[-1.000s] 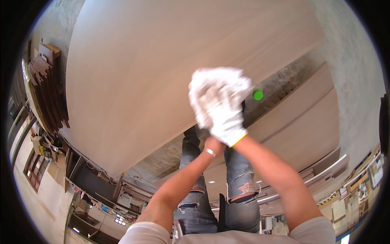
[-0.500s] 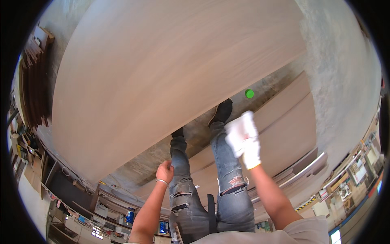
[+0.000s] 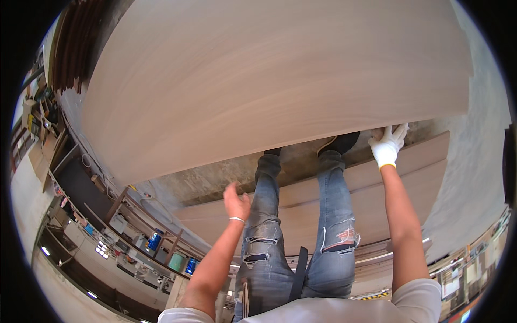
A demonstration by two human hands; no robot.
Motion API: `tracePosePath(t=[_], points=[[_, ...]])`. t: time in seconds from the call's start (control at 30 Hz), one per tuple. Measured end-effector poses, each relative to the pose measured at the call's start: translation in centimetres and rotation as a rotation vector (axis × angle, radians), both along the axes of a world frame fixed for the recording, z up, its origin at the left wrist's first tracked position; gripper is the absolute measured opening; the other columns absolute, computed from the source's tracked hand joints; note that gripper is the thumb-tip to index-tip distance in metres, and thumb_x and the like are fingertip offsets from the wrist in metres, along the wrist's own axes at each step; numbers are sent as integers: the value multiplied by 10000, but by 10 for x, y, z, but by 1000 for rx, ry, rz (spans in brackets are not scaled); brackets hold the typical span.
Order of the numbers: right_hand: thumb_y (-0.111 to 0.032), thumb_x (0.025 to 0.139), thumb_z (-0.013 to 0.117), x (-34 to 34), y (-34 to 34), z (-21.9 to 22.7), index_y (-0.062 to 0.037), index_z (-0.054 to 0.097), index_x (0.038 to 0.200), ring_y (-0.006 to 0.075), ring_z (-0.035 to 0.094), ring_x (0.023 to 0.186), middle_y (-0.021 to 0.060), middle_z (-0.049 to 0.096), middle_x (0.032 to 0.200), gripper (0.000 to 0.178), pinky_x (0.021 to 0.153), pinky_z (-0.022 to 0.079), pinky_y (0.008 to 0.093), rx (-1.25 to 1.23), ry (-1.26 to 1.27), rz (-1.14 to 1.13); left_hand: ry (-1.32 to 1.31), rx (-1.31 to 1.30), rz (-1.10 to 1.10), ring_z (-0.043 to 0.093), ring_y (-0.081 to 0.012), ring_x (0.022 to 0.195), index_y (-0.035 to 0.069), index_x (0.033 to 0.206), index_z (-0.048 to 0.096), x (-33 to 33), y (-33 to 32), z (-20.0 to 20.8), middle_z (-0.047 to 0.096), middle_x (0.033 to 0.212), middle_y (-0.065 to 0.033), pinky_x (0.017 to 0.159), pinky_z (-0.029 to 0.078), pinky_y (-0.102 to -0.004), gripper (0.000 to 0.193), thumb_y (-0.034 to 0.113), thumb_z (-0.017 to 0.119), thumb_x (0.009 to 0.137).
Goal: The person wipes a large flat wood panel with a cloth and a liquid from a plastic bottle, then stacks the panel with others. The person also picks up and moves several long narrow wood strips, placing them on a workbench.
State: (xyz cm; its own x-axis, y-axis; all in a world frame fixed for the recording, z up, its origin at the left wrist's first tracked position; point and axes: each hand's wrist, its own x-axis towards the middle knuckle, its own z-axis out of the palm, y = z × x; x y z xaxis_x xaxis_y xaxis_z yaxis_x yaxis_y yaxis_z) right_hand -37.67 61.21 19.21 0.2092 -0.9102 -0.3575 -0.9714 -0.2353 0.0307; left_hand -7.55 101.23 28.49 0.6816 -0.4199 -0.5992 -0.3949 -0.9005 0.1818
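My right hand [image 3: 386, 146], in a white glove with a yellow cuff edge, is at the near edge of a large, pale brown wooden panel [image 3: 280, 81]. Its fingers are spread, their tips close to that edge; I cannot tell whether they press on it. A small brownish shape beside the thumb is too unclear to name. Bare except for a white wristband, my left hand [image 3: 237, 204] hangs in the air left of my knees. Its fingers are apart, slightly blurred, and it holds nothing.
More wooden boards [image 3: 398, 167] lie behind my shoes, across a strip of concrete floor [image 3: 215, 175]. Dark brown curved pieces [image 3: 72, 48] are stacked at the far left. A rack [image 3: 142, 226] with blue and green rolls stands at the lower left.
My right hand has gone out to the right, to the panel's edge, and its fingers have spread. My left hand has risen slightly and opened. A green round cap on the floor has dropped from sight.
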Motion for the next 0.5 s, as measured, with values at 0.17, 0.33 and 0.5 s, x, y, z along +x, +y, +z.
tracePosePath(t=[0.17, 0.33, 0.5], points=[[-319, 623, 801, -1, -4, 37, -195, 271, 1577, 456, 174, 1475, 237, 149, 1627, 1098, 1063, 291, 666, 226, 316, -106, -546, 98, -113, 491, -422, 1268, 6, 1505, 303, 63, -13, -20, 406, 1466, -212, 1056, 416, -501, 847, 33, 714, 765], [-162, 894, 658, -30, 2, 50, -18, 319, 1521, 350, 461, 1357, 183, 397, 1539, 728, 1140, 368, 521, 496, -1183, -1028, 227, -606, 1687, 552, -379, 1244, 55, 1527, 294, 135, 47, -58, 391, 1523, -203, 1007, 490, -517, 730, 268, 682, 948], [-255, 975, 635, 55, -5, 46, -106, 507, 1386, 326, 478, 1328, 128, 499, 1454, 456, 1108, 411, 550, 883, -1628, -1503, 458, -991, 1849, 560, -331, 1245, 82, 1435, 437, 168, 42, -91, 529, 1438, -127, 1053, 477, -506, 610, 406, 657, 967]])
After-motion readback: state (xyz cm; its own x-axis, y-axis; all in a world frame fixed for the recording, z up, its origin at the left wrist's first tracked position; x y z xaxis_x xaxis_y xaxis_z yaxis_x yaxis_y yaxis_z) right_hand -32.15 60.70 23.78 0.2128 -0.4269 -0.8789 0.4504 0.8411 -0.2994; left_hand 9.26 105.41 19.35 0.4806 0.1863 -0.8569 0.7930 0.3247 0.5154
